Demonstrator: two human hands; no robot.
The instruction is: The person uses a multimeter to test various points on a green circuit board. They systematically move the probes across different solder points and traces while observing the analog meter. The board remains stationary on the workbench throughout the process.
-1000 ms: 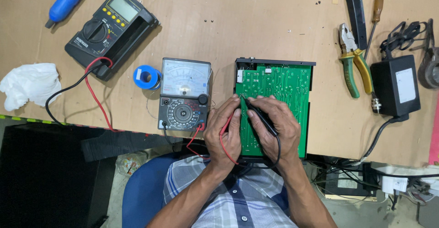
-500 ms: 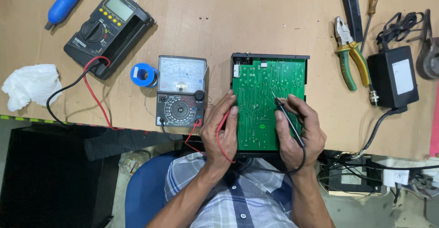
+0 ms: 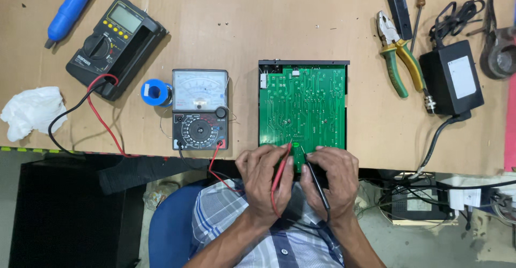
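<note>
Here, in the head view, two probes are held against the near edge of a green circuit board [image 3: 302, 106] seated in a black case on the worktop [image 3: 215, 37].

Left hand [image 3: 264, 179]: fingers closed on the red probe [image 3: 281, 166], tip resting just beyond the fingertips on the board's near edge. Right hand [image 3: 330, 178]: fingers closed on the black probe [image 3: 313, 172], tip set close beside the red one, the two apart by a narrow gap. Whether each tip sits on a solder pad cannot be told.

Red lead is seen running from the left hand to the analog meter [image 3: 200, 109], which stands beyond and to the left of the left fingers. A solder reel [image 3: 156, 92] lies just beside the meter; farther left, a digital meter [image 3: 110, 40] with its own leads. Pliers [image 3: 396, 50] and a black power adapter [image 3: 450, 77] lie well beyond the right fingers.

Judgement on technique: tips are best kept steep and steady, wrists braced on the worktop edge, so neighbouring pads are not bridged. The needle dial should be read with the tips held unmoved. A slip of either tip would likely short adjacent traces.
</note>
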